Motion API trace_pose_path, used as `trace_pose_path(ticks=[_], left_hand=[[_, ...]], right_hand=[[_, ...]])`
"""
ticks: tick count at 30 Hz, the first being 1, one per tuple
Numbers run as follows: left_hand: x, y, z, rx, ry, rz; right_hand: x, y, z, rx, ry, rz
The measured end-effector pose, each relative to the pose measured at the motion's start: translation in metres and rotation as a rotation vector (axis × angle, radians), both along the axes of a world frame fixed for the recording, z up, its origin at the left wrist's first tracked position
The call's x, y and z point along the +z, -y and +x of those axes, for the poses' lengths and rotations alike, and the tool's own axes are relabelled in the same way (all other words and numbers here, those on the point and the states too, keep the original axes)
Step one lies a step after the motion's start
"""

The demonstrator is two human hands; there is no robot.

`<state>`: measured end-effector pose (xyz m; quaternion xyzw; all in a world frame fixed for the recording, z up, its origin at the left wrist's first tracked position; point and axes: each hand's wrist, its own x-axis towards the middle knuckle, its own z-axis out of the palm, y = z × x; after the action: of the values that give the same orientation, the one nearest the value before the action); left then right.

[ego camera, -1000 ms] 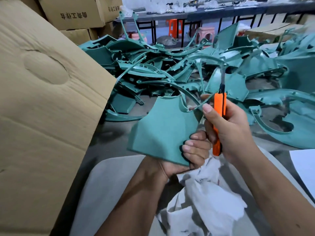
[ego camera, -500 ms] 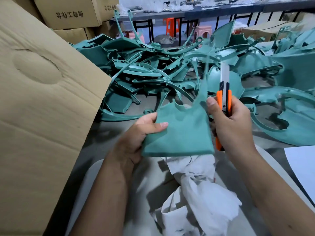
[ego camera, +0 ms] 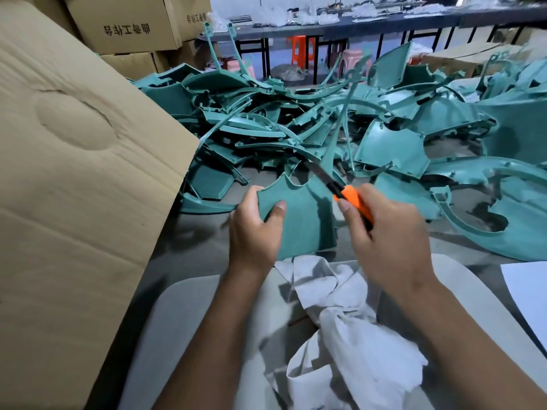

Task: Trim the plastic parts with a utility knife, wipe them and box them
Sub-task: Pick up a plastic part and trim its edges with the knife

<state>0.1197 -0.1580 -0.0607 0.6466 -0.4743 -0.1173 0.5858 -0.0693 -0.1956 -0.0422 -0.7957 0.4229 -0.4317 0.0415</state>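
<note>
Tilted now, my knife [ego camera: 352, 199] points its blade up-left across the top right corner of the teal plastic part [ego camera: 302, 220]; half a second ago it stood upright beside that edge. My left hand [ego camera: 254, 232] pinches the part's left edge, thumb on its face, holding it above the grey surface [ego camera: 192, 241]. My right hand [ego camera: 387, 235] has its fingers curled round the orange handle. Below lies a crumpled white rag [ego camera: 349, 344]. Beyond sprawls a heap of teal parts [ego camera: 296, 113], with a cardboard flap [ego camera: 74, 173] at left.

Orange plastic stool [ego camera: 301, 48] under a long dark bench [ego camera: 384, 25], white paper sheet [ego camera: 527, 288] at right
</note>
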Motion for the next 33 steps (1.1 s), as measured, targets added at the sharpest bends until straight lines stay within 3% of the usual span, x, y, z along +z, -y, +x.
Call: trace_pose_path(ticks=[3,9,15,20,24,33], left_hand=[[0.0,0.0,-0.008,0.025,0.034,0.0],[0.002,-0.002,-0.012,0.036,0.055,0.032],[0.006,-0.002,-0.017,0.089,0.191,0.051],[0.009,-0.004,-0.017,0.138,0.27,0.049],[0.015,-0.004,-0.017,0.126,0.303,0.047],[0.023,-0.007,-0.016,0.15,0.337,0.083]], right_hand=[[-0.004,0.0,0.007,0.017,-0.091,0.063],[-0.005,0.002,0.007,0.008,-0.089,0.129],[-0.003,0.002,0.005,-0.186,-0.157,0.042],[-0.005,0.0,0.008,-0.095,-0.156,0.024],[-0.005,0.0,0.008,-0.189,-0.168,0.012],[-0.001,0.005,-0.001,-0.161,-0.004,0.009]])
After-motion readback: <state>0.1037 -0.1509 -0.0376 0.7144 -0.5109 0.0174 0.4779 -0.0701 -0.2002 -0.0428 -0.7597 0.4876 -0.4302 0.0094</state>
